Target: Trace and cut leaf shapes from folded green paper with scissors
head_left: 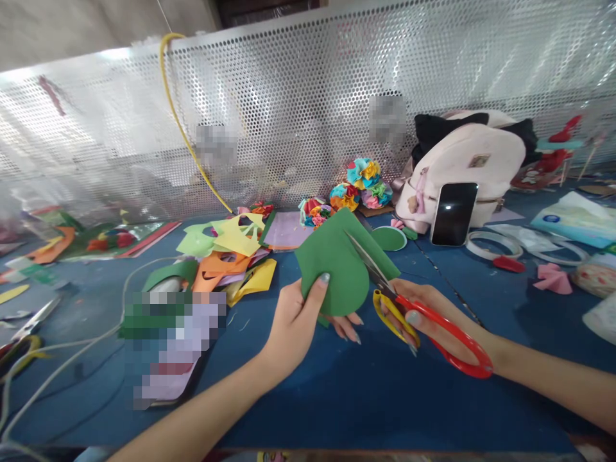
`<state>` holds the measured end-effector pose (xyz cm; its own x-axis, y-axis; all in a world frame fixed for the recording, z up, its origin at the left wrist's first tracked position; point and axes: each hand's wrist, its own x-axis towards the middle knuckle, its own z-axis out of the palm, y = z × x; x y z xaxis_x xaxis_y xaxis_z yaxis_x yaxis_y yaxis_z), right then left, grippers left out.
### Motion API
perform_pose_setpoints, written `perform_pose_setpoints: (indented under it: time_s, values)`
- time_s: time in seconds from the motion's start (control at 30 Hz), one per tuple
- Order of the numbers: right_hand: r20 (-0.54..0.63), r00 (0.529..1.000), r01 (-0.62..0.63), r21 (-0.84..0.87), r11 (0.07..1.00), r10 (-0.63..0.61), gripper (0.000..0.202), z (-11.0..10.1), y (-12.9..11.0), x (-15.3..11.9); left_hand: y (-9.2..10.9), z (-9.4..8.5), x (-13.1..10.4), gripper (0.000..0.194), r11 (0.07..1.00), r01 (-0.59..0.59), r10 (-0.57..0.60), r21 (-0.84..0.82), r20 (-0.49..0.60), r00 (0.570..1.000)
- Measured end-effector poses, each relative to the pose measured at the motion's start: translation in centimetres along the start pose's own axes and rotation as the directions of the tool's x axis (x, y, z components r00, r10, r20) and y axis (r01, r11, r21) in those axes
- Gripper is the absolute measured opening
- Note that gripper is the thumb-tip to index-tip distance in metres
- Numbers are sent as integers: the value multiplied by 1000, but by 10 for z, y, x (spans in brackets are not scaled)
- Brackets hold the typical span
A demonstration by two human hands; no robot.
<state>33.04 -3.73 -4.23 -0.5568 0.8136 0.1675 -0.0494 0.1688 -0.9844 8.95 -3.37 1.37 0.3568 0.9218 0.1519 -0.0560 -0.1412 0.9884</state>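
On our blue table we see a bag, a phone before it, tissues right of it, scraps left.

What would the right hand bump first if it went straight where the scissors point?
Probably the green paper; the scissors in the right hand already meet it. Exact depth is hard to tell.
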Motion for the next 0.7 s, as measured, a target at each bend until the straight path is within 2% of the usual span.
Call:
perform_pose_setpoints:
  time_s: [0.27,0.5,0.7]
  values:
    - [-30,1000,-5,-37,999,4,54,2,3,-1,-1,2,-2,47,1000,24,-24,-5,-16,1000]
    - [-26,999,19,-50,999,-20,51,2,8,-4,-5,4,-3,46,998,28,-29,-59,-20,999]
    - [-18,1000,-23,-49,999,22,53,1,1,-2,-6,1,-2,47,996,29,-29,-87,10,1000]
